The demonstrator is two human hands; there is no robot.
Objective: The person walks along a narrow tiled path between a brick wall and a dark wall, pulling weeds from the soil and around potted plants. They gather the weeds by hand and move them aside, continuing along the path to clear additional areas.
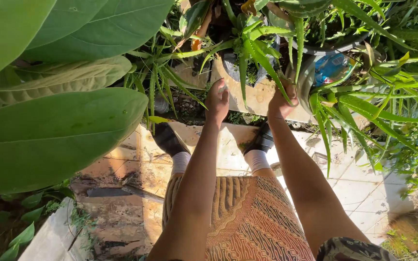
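I see the spiky green plant point(247, 46) in its dark grow bag point(231, 65) at far centre, on a pale slab. My left hand point(217, 101) reaches to the bag's left side, fingers together; whether it grips, I cannot tell. My right hand point(282, 99) is among the long leaves at the bag's right, grip unclear. Broad leaves point(49, 130) fill the left. Wet tiled floor point(354, 183) lies near.

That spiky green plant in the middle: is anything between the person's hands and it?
Nothing visible. The left hand is at the spiky plant beside its dark pot; the right hand is already among its long drooping leaves.
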